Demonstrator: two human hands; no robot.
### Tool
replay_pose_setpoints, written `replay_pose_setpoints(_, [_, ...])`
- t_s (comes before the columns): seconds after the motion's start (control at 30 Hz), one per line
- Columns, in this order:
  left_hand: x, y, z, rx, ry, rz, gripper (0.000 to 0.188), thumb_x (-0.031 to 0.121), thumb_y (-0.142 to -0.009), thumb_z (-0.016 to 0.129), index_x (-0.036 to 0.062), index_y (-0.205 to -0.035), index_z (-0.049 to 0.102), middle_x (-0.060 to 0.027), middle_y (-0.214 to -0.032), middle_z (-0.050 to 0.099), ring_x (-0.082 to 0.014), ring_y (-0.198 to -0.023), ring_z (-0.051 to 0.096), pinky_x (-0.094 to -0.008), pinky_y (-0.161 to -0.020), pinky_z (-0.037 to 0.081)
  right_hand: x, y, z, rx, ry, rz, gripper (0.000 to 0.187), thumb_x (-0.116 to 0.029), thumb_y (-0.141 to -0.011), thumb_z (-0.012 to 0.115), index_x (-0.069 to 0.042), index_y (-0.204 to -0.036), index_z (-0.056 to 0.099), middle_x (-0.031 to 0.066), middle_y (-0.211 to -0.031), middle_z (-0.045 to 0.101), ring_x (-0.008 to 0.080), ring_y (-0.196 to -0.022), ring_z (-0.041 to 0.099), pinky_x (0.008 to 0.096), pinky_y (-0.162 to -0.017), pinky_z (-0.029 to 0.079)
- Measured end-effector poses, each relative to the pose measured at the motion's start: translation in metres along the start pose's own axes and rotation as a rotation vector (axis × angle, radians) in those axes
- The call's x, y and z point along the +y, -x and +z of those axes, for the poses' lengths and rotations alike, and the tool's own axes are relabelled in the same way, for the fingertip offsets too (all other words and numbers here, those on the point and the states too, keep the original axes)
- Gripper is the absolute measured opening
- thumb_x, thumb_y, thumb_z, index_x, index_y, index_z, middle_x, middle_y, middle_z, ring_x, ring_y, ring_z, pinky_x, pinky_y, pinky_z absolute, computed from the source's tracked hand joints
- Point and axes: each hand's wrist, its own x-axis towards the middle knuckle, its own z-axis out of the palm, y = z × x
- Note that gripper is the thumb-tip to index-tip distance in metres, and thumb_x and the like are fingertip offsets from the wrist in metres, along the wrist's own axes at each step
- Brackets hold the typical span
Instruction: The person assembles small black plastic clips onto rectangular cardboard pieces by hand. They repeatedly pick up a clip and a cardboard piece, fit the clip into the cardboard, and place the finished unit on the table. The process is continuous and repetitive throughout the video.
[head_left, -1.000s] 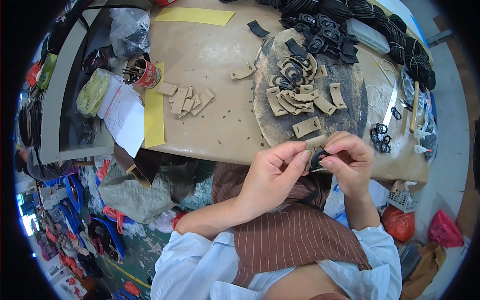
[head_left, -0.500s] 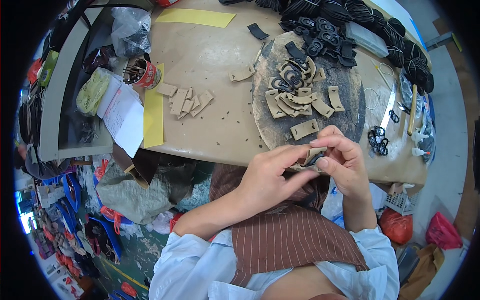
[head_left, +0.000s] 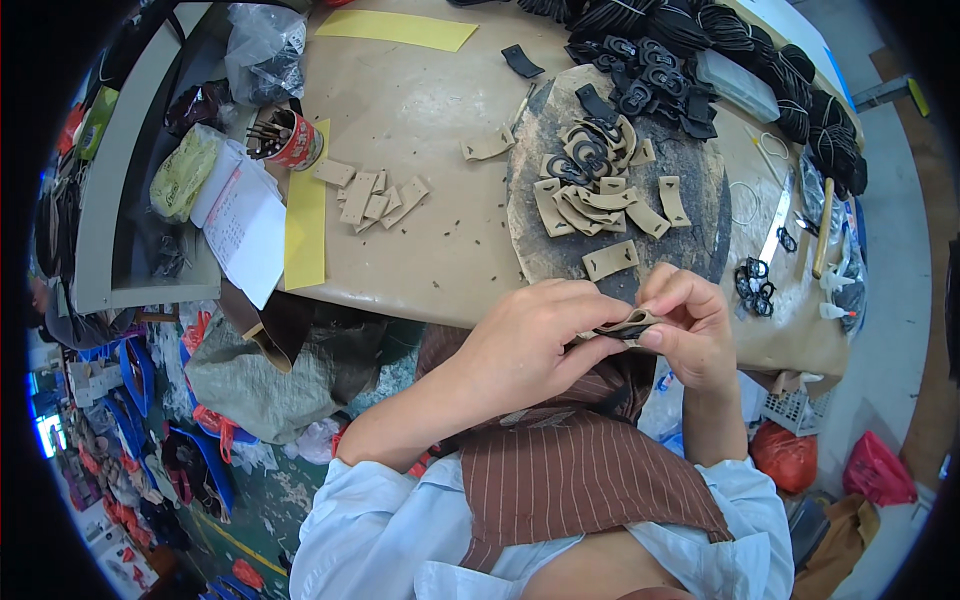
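Both hands meet just off the near edge of the table, around a small beige leather strip [head_left: 634,320] folded about a black part, probably a buckle. My left hand [head_left: 540,335] grips its left end between thumb and fingers. At the other end, the thumb and fingers of my right hand [head_left: 693,322] pinch the fold. Fingers hide much of the black part. Just beyond lies a slotted beige strip [head_left: 610,260] on a round dark board [head_left: 690,235]. More curved beige strips [head_left: 590,207] are heaped there with black buckles [head_left: 590,152].
A pile of black buckled straps [head_left: 650,80] sits behind the board, near black cord bundles [head_left: 835,130]. Flat beige pieces [head_left: 372,200] lie left of centre. A red can of tools [head_left: 296,145], papers [head_left: 245,220] and yellow strips [head_left: 306,235] are farther left. A wooden-handled tool [head_left: 824,228] lies right.
The beige strip has been folded further over the black part, which shows as a thin dark band between the layers. My fingers have shifted slightly along it.
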Motion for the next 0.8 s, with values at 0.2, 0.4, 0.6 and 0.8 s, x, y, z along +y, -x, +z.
replay_pose_setpoints(0.2, [0.001,0.003,-0.005,-0.027,-0.107,0.049,0.026,0.01,-0.069,0.07,0.0056,-0.094,0.062,-0.0063,-0.078,0.061,-0.0248,-0.07,0.059,-0.0329,-0.06,0.045,-0.01,-0.003,0.006,0.015,0.036,0.141,0.009,0.0,-0.079,0.061,0.002,-0.088,0.06,0.0057,-0.084,0.053,0.01,-0.075,0.052,0.0211,-0.07,0.041])
replay_pose_setpoints(0.4, [0.002,0.002,-0.003,-0.013,-0.028,-0.017,0.024,0.009,-0.07,0.07,0.0038,-0.092,0.063,-0.008,-0.078,0.062,-0.0241,-0.07,0.06,-0.0317,-0.06,0.047,0.001,0.001,0.013,0.107,0.293,-0.104,0.008,-0.004,-0.084,0.057,0.001,-0.089,0.06,0.0046,-0.084,0.049,0.0092,-0.072,0.045,0.0194,-0.064,0.035])
replay_pose_setpoints(0.6, [0.003,-0.002,0.0,0.017,0.199,-0.092,0.021,0.007,-0.074,0.067,0.0017,-0.094,0.063,-0.0109,-0.079,0.063,-0.0233,-0.069,0.062,-0.0305,-0.059,0.049,0.008,0.004,0.014,0.185,0.42,-0.347,0.007,-0.005,-0.085,0.055,0.0,-0.088,0.06,0.0052,-0.085,0.048,0.0096,-0.073,0.044,0.0201,-0.065,0.034])
replay_pose_setpoints(0.8, [0.007,-0.005,-0.004,-0.019,0.207,-0.131,0.021,0.004,-0.074,0.067,0.0011,-0.094,0.063,-0.0094,-0.081,0.064,-0.019,-0.072,0.063,-0.0274,-0.062,0.051,-0.012,0.001,0.005,0.065,0.308,-0.101,0.012,-0.002,-0.08,0.061,0.001,-0.092,0.057,0.0053,-0.086,0.05,0.0091,-0.077,0.048,0.021,-0.068,0.039])
